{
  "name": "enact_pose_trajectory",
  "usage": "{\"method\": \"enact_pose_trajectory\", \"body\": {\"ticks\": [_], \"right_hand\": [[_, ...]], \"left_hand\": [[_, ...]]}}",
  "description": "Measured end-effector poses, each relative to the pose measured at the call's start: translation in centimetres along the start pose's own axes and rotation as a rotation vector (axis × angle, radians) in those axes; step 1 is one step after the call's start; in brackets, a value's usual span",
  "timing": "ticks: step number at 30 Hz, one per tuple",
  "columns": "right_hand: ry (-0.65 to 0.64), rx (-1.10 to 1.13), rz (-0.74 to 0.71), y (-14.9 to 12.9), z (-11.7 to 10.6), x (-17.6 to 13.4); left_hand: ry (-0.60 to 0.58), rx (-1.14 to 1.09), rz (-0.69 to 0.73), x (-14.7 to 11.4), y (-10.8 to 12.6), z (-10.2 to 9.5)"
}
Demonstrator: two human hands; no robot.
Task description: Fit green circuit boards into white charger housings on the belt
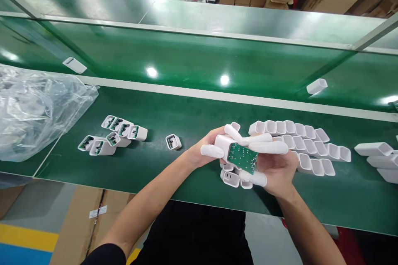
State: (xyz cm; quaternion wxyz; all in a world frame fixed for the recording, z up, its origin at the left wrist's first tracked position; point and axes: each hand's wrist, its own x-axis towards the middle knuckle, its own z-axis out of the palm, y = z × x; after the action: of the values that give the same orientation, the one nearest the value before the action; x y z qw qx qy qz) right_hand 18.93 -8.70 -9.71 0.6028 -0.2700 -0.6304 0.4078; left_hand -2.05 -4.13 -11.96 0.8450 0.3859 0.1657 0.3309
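Big green table [174, 107] runs right across, clear plastic bag [46, 112] slumped at its L end, and here's the score: prob. well under half done. Biggest lot is on the R, open white shells [310, 146] in three rough rows, approx. 16 countable, no board showing in any; the arm-side ones are partly hidden, so no exact no. Far R edge, at least 3 spare shells [373, 149] lying on their sides, cut off by the frame; beneath the hands at least 3 slotted shells [231, 179], plus 1 peeking out behind. Past the white rail, 1 lone shell [317, 86] R and 1 flat white piece [74, 65] L. Now the L side: 7 filled shells [124, 129] bunched w/ green boards inside, plus 1 stray filled shell [174, 142] nearer the middle, so 8 look loaded, tho whether finished I can't tell. Centre stage, 2 hands: left hand [205, 145] has its grip pinching 1 white housing [223, 145], right hand [278, 169] has its grip closed on the edges of 1 PCB [243, 158], held just over the table, in front of the R rows. PCB's one end is at the housing mouth, most of it out, so this unit looks part-way, insertion prob. left to do. Smallest: white finger cots [211, 151], several per hand.
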Motion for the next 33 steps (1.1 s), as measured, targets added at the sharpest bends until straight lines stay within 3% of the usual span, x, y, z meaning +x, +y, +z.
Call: {"method": "enact_pose_trajectory", "body": {"ticks": [10,20,33], "right_hand": [[0.022,-0.085,-0.008,0.13,-0.13,0.07],[-0.039,-0.074,-0.053,0.08,-0.24,0.25],[-0.023,-0.144,-0.003,0.50,-0.64,0.13]], "left_hand": [[-0.004,-0.006,0.040,0.03,0.02,0.14],[0.032,0.043,0.024,-0.17,0.08,0.16],[0.061,0.055,0.058,-0.26,-0.40,-0.04]]}}
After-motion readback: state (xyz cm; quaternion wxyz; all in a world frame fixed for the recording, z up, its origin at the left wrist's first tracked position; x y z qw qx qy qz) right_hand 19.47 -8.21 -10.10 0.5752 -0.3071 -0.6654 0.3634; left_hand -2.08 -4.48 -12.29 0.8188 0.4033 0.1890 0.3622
